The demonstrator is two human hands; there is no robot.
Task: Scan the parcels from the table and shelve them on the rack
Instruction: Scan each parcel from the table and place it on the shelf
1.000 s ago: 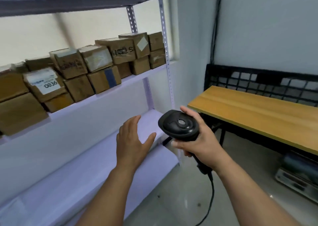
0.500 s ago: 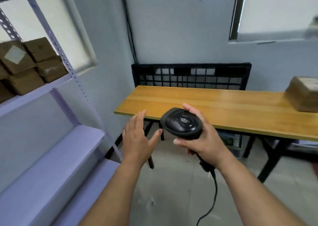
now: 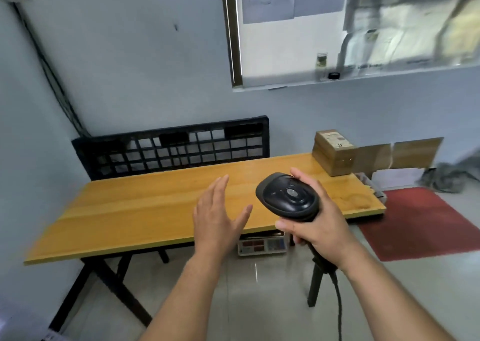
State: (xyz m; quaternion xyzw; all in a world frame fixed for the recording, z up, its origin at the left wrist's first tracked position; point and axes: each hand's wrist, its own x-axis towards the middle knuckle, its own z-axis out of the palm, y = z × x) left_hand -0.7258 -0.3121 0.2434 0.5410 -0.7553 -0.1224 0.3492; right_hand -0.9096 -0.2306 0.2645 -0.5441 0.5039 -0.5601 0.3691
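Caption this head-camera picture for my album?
Right hand grips black barcode scanner, left hand open, before brown cardboard parcel on yellow wooden table.

This is looking like a parcel storeroom: a brown cardboard parcel (image 3: 335, 152) is sitting on a long wooden bench (image 3: 142, 205), with a black plastic pallet (image 3: 168, 148) standing behind it.

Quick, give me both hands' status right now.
Left hand: open, fingers straight, holding nothing, above the table.
Right hand: gripping the black scanner by its handle.
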